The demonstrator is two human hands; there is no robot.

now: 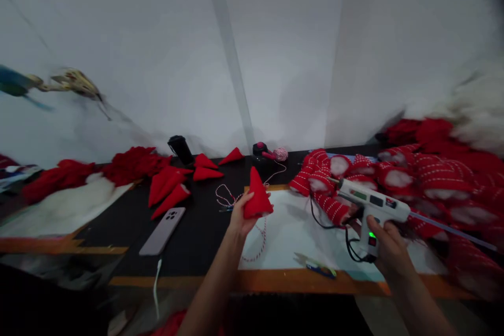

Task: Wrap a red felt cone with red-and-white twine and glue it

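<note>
Red fabric cone (257,197), tip upward

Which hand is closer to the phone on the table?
Left. The left hand, holding a red cone, is right of the phone; the right hand, gripping a glue gun, is farther right.

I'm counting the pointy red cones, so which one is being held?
The red cone in the left hand, tip pointing up. The other red cones lie on the black tabletop with no hand touching them.
</note>
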